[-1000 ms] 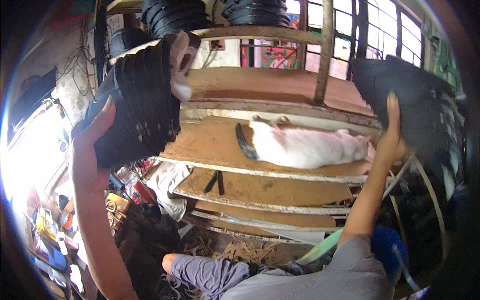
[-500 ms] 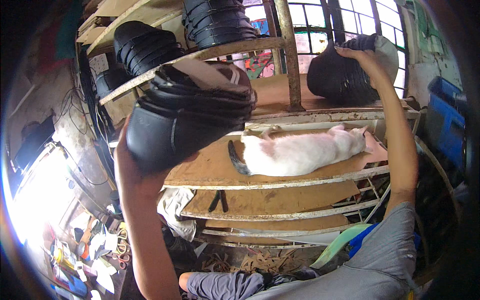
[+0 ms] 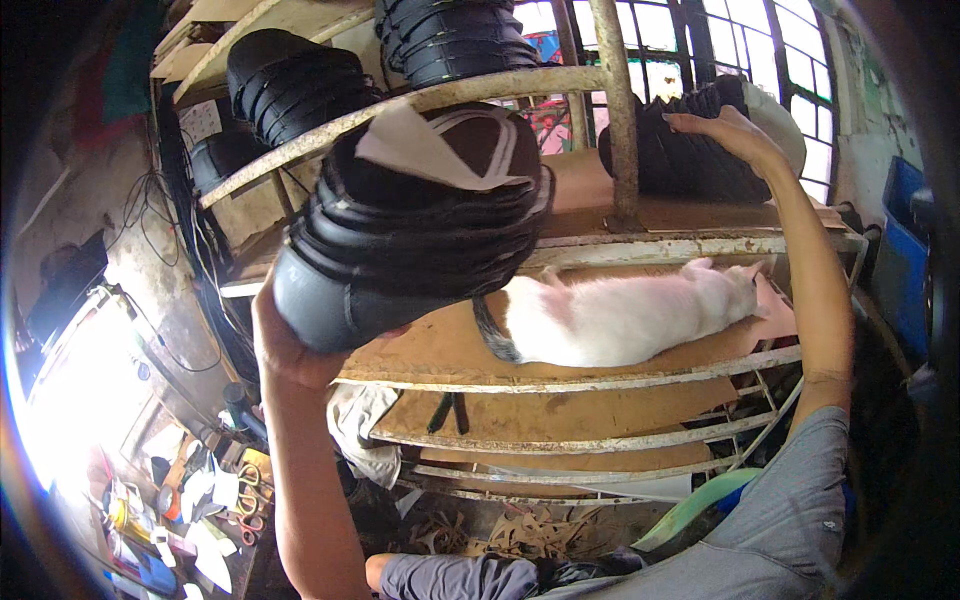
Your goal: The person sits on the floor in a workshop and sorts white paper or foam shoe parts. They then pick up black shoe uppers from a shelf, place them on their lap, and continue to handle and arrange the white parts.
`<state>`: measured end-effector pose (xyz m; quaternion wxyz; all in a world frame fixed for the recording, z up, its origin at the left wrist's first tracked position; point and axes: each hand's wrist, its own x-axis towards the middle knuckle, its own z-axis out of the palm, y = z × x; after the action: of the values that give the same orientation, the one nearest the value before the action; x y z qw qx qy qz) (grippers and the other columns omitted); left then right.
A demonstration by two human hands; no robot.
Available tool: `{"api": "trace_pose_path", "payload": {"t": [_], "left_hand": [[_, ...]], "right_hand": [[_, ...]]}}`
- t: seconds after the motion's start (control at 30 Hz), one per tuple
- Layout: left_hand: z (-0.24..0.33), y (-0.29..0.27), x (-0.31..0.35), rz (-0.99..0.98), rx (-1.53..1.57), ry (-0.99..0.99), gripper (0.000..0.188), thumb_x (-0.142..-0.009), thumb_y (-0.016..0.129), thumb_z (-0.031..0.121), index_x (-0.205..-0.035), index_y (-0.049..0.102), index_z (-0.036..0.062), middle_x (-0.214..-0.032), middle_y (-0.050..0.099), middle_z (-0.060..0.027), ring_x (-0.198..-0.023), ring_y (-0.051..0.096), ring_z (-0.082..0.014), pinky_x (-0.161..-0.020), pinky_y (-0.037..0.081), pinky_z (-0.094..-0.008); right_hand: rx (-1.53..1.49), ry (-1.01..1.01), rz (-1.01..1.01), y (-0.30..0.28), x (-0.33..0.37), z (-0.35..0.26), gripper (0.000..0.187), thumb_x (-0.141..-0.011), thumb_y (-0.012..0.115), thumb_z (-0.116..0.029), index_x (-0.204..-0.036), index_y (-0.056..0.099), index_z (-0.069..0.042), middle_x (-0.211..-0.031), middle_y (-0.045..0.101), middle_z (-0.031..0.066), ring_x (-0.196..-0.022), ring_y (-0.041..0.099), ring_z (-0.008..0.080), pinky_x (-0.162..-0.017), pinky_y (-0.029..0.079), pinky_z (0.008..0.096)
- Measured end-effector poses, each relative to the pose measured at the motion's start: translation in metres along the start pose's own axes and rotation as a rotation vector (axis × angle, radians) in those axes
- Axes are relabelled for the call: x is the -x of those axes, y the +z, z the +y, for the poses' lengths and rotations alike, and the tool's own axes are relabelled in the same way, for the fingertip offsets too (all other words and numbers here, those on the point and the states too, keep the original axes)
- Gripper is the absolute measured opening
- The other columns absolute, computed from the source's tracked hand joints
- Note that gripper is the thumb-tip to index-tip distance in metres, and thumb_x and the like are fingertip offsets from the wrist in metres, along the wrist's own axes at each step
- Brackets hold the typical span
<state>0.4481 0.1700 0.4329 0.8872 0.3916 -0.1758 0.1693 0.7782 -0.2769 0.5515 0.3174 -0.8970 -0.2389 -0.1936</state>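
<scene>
My left hand (image 3: pixel 300 345) is closed round the toe end of a thick stack of black shoe uppers (image 3: pixel 415 225), held up in front of the rack. Pale lining and a white stripe show on the stack's top. My right hand (image 3: pixel 730 135) grips another stack of black uppers (image 3: pixel 685 155), lying on the upper shelf by the window. Its thumb points left along the near side; the other fingers are partly hidden. The far right end of that stack is pale grey. A metal post (image 3: pixel 622 120) stands in front of its left end.
A white cat with a dark tail (image 3: pixel 620 315) lies on the brown board (image 3: pixel 430 350) below. More stacked uppers (image 3: pixel 290 85) stand on the upper-left shelf. Scissors (image 3: pixel 250 500) and scraps lie at lower left, a blue bin (image 3: pixel 905 260) at right.
The view has shifted a little. The left-hand stack has tilted, showing more of its top. Along the shelf, the right-hand stack has moved left with my right hand, partly behind the post.
</scene>
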Motion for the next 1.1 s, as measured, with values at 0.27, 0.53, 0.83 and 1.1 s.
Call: {"api": "trace_pose_path", "payload": {"t": [0.27, 0.53, 0.83, 1.1], "left_hand": [[-0.06, 0.069, 0.014, -0.048, 0.122, 0.033, 0.067, -0.101, 0.048, 0.054, -0.151, 0.049, 0.0091, -0.145, 0.058, -0.0256, -0.128, 0.062, -0.049, -0.092, 0.053, -0.08], [-0.052, 0.033, -0.086, 0.082, -0.148, 0.017, 0.057, -0.101, 0.058, 0.055, -0.136, 0.059, 0.0093, -0.123, 0.069, -0.0197, -0.104, 0.074, -0.0372, -0.078, 0.064, -0.0605], [-0.074, 0.066, -0.033, 0.4, -1.059, 0.673, 0.074, -0.085, 0.085, 0.057, -0.122, 0.07, -0.0054, -0.099, 0.076, -0.017, -0.096, 0.077, -0.0254, -0.081, 0.061, -0.0381], [-0.024, 0.032, -0.125, 0.13, -1.351, 0.206, 0.066, -0.072, 0.099, 0.037, -0.118, 0.073, -0.0017, -0.098, 0.078, -0.008, -0.09, 0.072, -0.0163, -0.082, 0.058, -0.031]], "right_hand": [[-0.063, -0.009, -0.092, 0.0, -0.047, 0.024, 0.087, -0.082, 0.075, -0.071, -0.143, 0.067, -0.008, -0.164, 0.046, 0.0177, -0.156, 0.035, 0.0268, -0.128, 0.023, 0.0413], [-0.015, 0.054, -0.092, 0.001, -0.053, 0.02, 0.089, -0.08, 0.075, -0.071, -0.145, 0.066, -0.011, -0.161, 0.05, 0.0177, -0.156, 0.036, 0.0303, -0.129, 0.021, 0.0473], [0.008, 0.059, 0.102, 0.007, -0.04, 0.016, 0.113, -0.072, 0.077, -0.082, -0.14, 0.063, 0.007, -0.153, 0.047, 0.0383, -0.151, 0.041, 0.0414, -0.125, 0.027, 0.0491], [0.001, -0.013, 0.078, 0.004, -0.046, 0.021, 0.139, -0.062, 0.081, -0.086, -0.134, 0.051, 0.028, -0.136, 0.057, 0.0462, -0.139, 0.054, 0.0462, -0.122, 0.035, 0.0471]]}}
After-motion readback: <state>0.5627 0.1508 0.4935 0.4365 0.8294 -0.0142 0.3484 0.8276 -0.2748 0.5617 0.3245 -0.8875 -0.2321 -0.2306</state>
